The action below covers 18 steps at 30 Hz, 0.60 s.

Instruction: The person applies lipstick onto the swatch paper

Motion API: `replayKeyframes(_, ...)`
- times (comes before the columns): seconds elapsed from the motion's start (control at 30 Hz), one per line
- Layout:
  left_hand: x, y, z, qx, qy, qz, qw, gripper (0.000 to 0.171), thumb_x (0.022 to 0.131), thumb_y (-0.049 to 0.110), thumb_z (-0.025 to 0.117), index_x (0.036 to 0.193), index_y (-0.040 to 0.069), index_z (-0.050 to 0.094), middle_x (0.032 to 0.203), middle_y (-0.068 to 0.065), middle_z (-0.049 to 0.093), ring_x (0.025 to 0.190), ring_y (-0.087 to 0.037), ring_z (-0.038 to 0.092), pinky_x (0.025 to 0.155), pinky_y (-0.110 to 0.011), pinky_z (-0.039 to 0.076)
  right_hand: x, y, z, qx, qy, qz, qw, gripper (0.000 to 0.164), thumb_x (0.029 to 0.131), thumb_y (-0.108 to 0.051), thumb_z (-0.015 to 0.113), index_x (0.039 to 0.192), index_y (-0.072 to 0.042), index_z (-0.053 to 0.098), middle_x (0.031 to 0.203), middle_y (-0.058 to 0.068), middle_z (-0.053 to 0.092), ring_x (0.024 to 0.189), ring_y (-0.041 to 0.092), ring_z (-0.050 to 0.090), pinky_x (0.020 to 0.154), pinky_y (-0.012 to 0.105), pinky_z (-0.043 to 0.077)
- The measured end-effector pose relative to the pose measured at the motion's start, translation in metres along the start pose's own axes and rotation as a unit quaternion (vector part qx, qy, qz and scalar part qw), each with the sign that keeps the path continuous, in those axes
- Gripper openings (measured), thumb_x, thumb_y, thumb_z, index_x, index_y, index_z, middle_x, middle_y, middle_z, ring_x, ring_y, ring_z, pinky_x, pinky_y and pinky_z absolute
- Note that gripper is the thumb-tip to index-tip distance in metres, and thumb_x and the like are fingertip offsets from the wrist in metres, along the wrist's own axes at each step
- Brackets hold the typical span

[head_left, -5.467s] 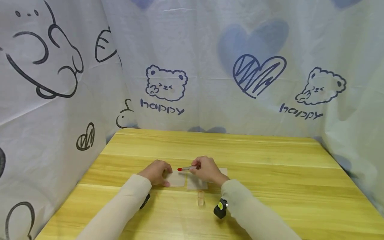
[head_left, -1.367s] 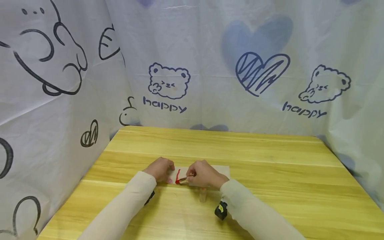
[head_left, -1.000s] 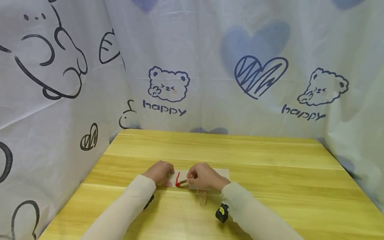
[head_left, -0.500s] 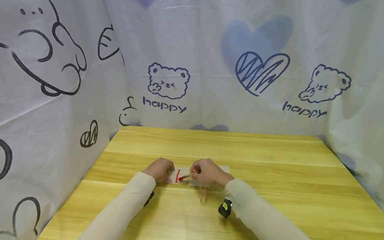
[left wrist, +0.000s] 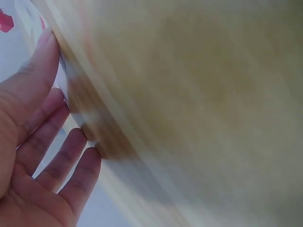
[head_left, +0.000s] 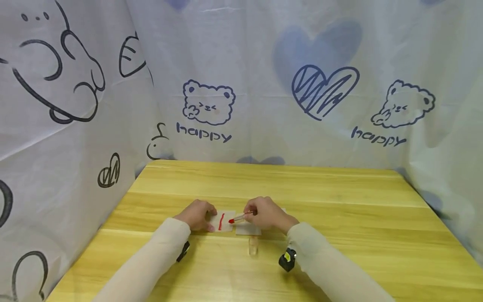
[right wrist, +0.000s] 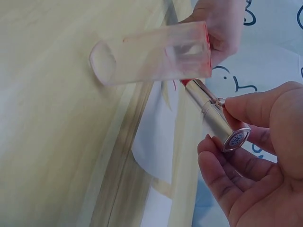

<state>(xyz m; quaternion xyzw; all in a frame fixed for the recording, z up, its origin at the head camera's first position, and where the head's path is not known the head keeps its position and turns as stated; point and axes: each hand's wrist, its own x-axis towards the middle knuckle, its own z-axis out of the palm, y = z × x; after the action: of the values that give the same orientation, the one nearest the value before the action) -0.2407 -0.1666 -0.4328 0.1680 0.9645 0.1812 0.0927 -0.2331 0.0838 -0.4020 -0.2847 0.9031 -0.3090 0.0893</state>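
Observation:
My right hand [head_left: 267, 213] pinches a lipstick [head_left: 238, 218] between thumb and fingers. Its red tip points left, over the right part of a small white paper [head_left: 228, 227]. A red stroke [head_left: 221, 221] runs down that paper. In the right wrist view the lipstick's silvery tube [right wrist: 213, 118] shows clearly. My left hand [head_left: 197, 214] rests at the left edge of the paper, thumb and fingertips touching it, fingers loosely bent. The left wrist view shows those fingers [left wrist: 47, 142] spread along the edge. Whether the lipstick tip touches the paper cannot be told.
A second white paper [head_left: 247, 230] lies right of the marked one, and part of a third paper [head_left: 283, 209] shows behind my right hand. A clear lipstick cap [head_left: 253, 246] stands in front of them on the wooden table [head_left: 339, 235]. Printed curtains [head_left: 256, 138] hang behind.
The paper was unmarked in the oldest frame; a red stroke is now on it. The lipstick was at the stroke's lower end and has since moved right and up. The left hand stays in place.

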Motion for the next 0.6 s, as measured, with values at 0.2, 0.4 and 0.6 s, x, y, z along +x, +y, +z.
replayKeyframes(0.2,0.001,-0.003,0.002,-0.008,-0.001,-0.003,1.0000,0.046,0.071,0.023,0.087,0.111,0.007,0.071,0.118,-0.009,0.066,0.117,-0.029,0.055,0.102,-0.042,0.042,-0.001,0.007,-0.003,0.000,0.008,0.002,1.000,0.004,0.093,-0.015,0.066,0.091,-0.013,0.068,0.079,-0.007,0.061,0.068,0.012,0.053,0.064,0.030,0.047)
replayKeyframes(0.4,0.001,-0.004,0.000,0.002,0.006,0.010,0.9999,0.044,0.071,0.023,0.087,0.109,0.006,0.072,0.114,-0.009,0.067,0.114,-0.028,0.057,0.099,-0.041,0.044,-0.003,0.014,-0.008,0.002,0.019,0.012,1.000,0.005,0.093,-0.015,0.065,0.090,-0.012,0.069,0.081,-0.006,0.063,0.070,0.012,0.054,0.066,0.031,0.048)
replayKeyframes(0.6,0.000,-0.002,-0.004,0.004,0.001,0.012,0.9999,0.043,0.069,0.020,0.088,0.106,0.006,0.072,0.111,-0.008,0.067,0.108,-0.026,0.058,0.096,-0.041,0.046,-0.007,0.022,-0.013,-0.008,0.029,0.014,0.999,0.004,0.092,-0.014,0.067,0.092,-0.011,0.069,0.081,-0.006,0.062,0.071,0.010,0.054,0.067,0.030,0.048)
